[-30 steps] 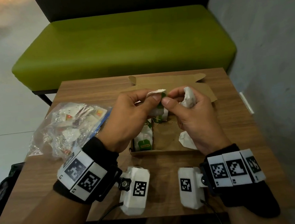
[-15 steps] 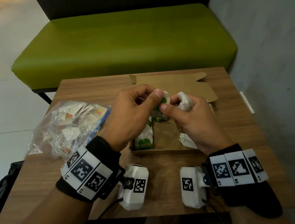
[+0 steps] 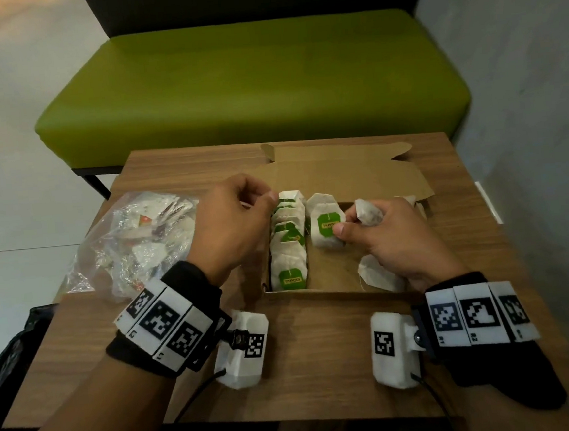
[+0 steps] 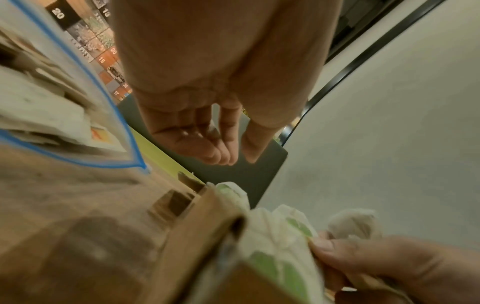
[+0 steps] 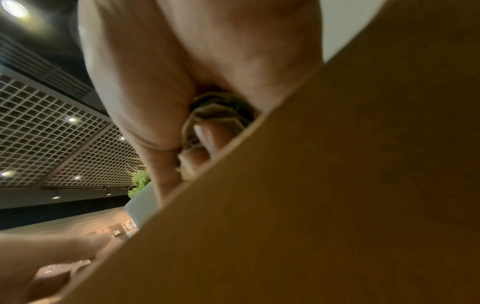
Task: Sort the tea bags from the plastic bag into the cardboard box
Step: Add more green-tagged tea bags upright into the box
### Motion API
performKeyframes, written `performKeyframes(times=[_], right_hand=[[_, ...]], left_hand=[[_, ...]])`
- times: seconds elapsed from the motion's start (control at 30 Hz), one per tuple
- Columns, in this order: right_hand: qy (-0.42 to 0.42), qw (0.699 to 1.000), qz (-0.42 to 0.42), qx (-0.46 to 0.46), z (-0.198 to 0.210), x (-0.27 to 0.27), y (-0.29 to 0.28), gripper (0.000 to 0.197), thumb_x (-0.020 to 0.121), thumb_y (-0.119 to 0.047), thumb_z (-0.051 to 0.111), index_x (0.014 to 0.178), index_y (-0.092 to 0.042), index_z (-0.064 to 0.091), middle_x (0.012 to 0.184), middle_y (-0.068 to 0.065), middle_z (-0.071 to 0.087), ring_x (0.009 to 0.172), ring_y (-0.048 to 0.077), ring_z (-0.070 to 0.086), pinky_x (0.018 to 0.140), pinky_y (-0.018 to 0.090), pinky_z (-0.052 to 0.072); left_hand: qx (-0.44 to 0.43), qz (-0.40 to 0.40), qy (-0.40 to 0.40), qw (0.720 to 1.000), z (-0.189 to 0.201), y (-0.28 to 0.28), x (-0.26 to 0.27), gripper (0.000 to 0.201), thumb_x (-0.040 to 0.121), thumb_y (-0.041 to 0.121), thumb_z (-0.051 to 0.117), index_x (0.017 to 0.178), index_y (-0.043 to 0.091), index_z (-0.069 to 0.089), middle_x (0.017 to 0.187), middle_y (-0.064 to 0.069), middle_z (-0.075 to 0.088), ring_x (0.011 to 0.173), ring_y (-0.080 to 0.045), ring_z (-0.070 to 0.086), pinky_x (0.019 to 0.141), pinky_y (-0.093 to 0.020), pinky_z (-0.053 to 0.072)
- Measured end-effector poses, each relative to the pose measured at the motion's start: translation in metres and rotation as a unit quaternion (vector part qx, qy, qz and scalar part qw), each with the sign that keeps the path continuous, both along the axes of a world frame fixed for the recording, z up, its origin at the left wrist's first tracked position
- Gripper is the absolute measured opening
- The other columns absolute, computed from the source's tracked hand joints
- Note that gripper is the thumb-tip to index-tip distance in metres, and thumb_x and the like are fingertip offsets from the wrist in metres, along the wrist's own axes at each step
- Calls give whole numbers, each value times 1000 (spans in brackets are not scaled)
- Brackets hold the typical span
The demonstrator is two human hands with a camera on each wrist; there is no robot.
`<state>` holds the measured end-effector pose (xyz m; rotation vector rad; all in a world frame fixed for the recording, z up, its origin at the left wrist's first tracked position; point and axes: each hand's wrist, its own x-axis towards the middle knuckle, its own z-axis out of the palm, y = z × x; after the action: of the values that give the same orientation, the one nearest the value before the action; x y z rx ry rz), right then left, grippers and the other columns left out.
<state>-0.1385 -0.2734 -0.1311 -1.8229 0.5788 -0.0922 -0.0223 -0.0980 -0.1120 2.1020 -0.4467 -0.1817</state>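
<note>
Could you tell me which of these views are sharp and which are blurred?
Head view: sharp, tea bags in the cardboard box legible; left wrist view: plastic bag and box smeared; right wrist view: soft, box wall fills most of it.

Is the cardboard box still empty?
No, the cardboard box already holds a row of tea bags with green tags along its left side.

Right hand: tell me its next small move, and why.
Probably the right hand should lower the green-tagged tea bag it pinches into the cardboard box, beside the row of tea bags along the left wall. That bag already stands over bare box floor. The hand also clutches a crumpled tea bag, so only one should be released. The left hand holds nothing.
</note>
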Motion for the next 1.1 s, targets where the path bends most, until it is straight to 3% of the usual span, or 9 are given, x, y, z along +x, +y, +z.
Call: performKeyframes(times=[0.1,0.2,0.27,0.5,0.63,0.73,0.8,0.93,1.1], right_hand=[[44,998,-9,-40,-2,8,3,8,85,-29,79,89,-25,72,91,-4,74,92,16,69,83,40,56],[76,993,-25,-81,2,13,7,12,87,-30,78,96,-25,72,92,-4,71,82,10,63,62,27,43],[92,990,-25,-101,4,18,9,13,88,-30,76,98,-22,72,92,-3,70,79,9,60,57,25,37],[92,987,-63,-116,5,27,15,21,87,-29,77,105,-19,75,98,1,73,92,19,65,70,29,44],[82,988,-67,-112,9,22,11,14,88,-32,76,95,-21,73,90,-2,71,81,13,62,59,26,40],[45,991,-104,-72,13,12,6,16,92,-39,69,90,-23,69,89,0,71,86,17,65,76,35,53],[5,989,-145,2,20,3,0,17,94,-39,66,92,-22,68,89,-1,71,82,15,63,72,34,53],[-110,969,-146,165,34,-12,-10,18,96,-34,65,94,-16,65,74,-3,62,54,6,46,42,17,35],[-205,943,-87,246,54,-13,-4,16,93,-29,65,86,-15,61,73,0,55,49,5,41,38,16,31]], left_hand=[[67,-18,29,997,-9,2,4,13,87,27,72,97,25,63,89,7,65,79,-12,61,65,-26,46],[78,-33,42,996,-11,3,5,17,86,23,74,97,26,61,86,7,65,75,-10,59,64,-26,46],[76,-35,35,996,-10,4,5,18,86,22,74,96,26,60,84,8,65,71,-8,58,60,-23,43],[75,-37,39,996,-8,6,4,18,86,24,74,98,25,60,84,7,66,72,-9,62,62,-25,50],[95,-37,34,994,-9,7,3,18,87,26,74,98,25,60,84,9,66,73,-6,62,63,-24,51],[135,-25,-28,990,-5,5,2,19,88,31,71,102,26,59,91,11,63,80,-5,59,61,-18,41],[143,-25,-94,985,0,2,-4,23,89,32,68,110,25,59,100,10,60,82,-8,59,66,-21,43],[140,-163,-143,966,18,-14,-28,28,93,32,63,121,27,59,109,12,59,90,-3,57,76,-21,49],[171,-349,-101,916,23,-33,-57,54,88,51,65,135,30,50,121,12,56,100,-2,52,82,-21,45]])
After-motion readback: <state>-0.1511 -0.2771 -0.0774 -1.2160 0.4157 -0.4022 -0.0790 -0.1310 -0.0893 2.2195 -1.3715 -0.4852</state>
